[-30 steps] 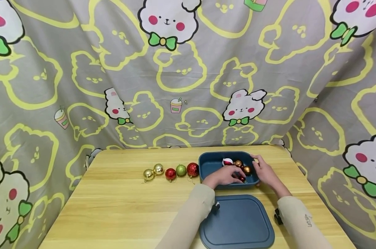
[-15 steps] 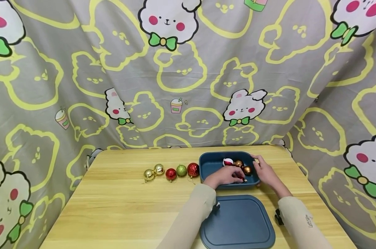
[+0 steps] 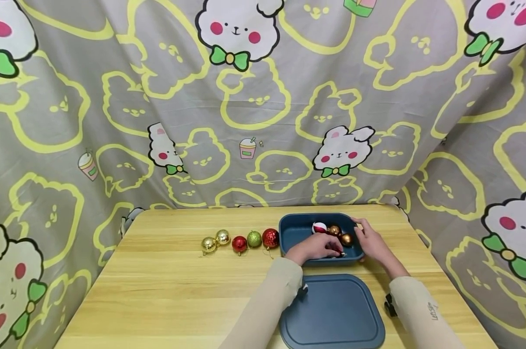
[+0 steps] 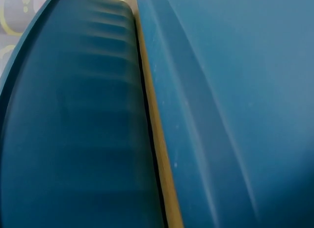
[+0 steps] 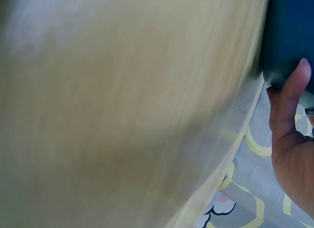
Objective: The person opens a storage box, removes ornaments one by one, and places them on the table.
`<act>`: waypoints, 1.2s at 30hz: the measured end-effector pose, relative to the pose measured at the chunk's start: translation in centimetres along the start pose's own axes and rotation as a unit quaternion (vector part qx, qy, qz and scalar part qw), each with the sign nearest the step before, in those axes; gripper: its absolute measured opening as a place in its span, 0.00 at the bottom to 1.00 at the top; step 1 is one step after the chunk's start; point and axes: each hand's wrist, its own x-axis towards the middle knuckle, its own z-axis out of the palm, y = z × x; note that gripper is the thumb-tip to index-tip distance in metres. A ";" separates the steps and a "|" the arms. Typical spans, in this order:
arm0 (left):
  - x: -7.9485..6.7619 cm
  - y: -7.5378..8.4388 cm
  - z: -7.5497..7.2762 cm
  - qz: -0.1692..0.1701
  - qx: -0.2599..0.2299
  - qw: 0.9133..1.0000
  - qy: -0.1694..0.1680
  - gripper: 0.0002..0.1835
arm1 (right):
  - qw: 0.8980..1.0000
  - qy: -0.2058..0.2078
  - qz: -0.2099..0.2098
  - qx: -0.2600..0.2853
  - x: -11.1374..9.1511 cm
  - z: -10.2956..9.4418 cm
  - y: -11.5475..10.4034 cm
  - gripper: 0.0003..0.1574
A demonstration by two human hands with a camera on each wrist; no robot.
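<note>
A dark blue storage box (image 3: 294, 236) stands toward the back right of the table. My left hand (image 3: 317, 246) reaches over its front wall, with fingers curled round a small dark red Christmas bauble (image 3: 339, 251), mostly covered by them. Beside that hand in the box lie a white-and-red bauble (image 3: 319, 227) and two copper baubles (image 3: 347, 239). My right hand (image 3: 374, 246) grips the box's right end; in the right wrist view its thumb (image 5: 298, 78) presses against the outer wall. The left wrist view shows only the box wall (image 4: 73, 115) and the lid (image 4: 255, 81).
The flat blue lid (image 3: 332, 310) lies on the wooden table (image 3: 167, 295) in front of the box. Left of the box runs a row of baubles: a red glitter one (image 3: 270, 238), a green one (image 3: 254, 238), a red one (image 3: 239, 244) and two gold ones (image 3: 208, 245). A patterned curtain (image 3: 263, 111) hangs behind.
My left fingers have closed further over the small red bauble, whose metal cap has turned to the right. The right hand keeps its grip on the box.
</note>
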 end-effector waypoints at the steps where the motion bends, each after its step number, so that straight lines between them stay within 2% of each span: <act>1: 0.0 0.0 0.0 -0.003 -0.005 1.000 0.000 0.08 | 1.000 -0.001 0.001 0.000 0.0 0.0 0.0 0.28; 5: -0.1 0.1 0.0 -0.008 -0.023 1.000 0.002 0.07 | 1.000 -0.003 0.003 0.004 -0.1 0.0 0.0 0.29; 11: 0.0 0.2 -0.2 -0.004 -0.017 1.000 -0.005 0.08 | 0.999 -0.010 0.014 0.034 0.0 -0.2 0.1 0.30; 18: 0.0 0.0 -0.1 -0.011 -0.030 0.999 -0.008 0.08 | 1.000 -0.002 0.002 0.003 0.3 -0.1 0.1 0.29; 30: 0.0 -0.5 -0.2 0.008 -0.071 0.997 -0.035 0.07 | 1.000 -0.007 0.004 0.017 0.2 0.1 0.2 0.29; 36: -0.2 -0.3 -0.4 0.016 -0.069 0.997 -0.016 0.05 | 1.000 -0.010 0.009 0.024 0.1 0.0 0.1 0.29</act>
